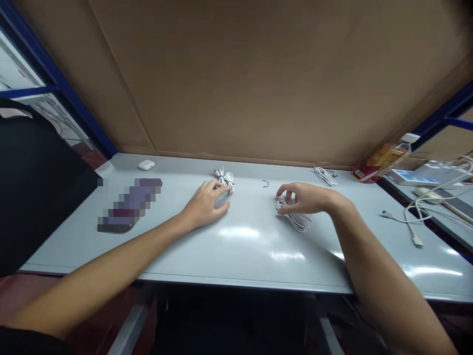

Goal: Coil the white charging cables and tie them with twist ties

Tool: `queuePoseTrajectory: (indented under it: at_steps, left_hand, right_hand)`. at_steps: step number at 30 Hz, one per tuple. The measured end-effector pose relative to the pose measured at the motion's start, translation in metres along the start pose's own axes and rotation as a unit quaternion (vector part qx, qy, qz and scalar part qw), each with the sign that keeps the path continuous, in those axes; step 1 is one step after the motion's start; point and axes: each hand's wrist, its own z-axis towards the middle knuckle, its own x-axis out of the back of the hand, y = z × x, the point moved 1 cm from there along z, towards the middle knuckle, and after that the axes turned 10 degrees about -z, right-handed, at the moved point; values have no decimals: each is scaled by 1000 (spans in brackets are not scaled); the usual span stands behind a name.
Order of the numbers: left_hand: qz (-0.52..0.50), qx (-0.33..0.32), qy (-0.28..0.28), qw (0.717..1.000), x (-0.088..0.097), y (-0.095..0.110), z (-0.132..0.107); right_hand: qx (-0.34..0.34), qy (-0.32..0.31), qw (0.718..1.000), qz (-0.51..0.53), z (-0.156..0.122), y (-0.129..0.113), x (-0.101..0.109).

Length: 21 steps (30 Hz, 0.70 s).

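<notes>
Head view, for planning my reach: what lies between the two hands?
The head view shows a small curved black wire on the pale table top, between the left hand and right hand, touching neither.

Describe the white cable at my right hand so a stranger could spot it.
Near the middle of the pale grey workbench, a coiled white cable lies under the right hand. Unlike the other white cable bundles, it sits well forward of the brown board.

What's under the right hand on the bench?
A coiled white cable lies under the right hand, its lower loops showing on the grey bench top; the hand hides the coil's upper part.
</notes>
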Motion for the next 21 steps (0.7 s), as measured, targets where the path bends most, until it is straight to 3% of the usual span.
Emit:
queuePoseTrajectory:
  at_steps: [3,8,11,15,18,21]
  left_hand:
    - [-16,-15,0,1000,0,5,0]
    - [-50,-34,-7,998,-1,10,-1]
    - [-48,-26,-13,998,-4,12,-2]
    - [-69,-11,-4,998,-5,15,-2]
    - [-98,23,8,995,-3,18,-4]
    - [-145,51,10,988,-2,20,-5]
  right_hand:
    - [-6,7,1000,-17,3,-5,-5]
    - [-61,26,997,-30,4,14,-4]
    - [-60,70,995,-38,6,15,-2]
    - [32,180,983,-3,11,-20,-9]
    - [84,168,981,49,14,-59,-24]
    - [110,195,972,78,17,-86,-39]
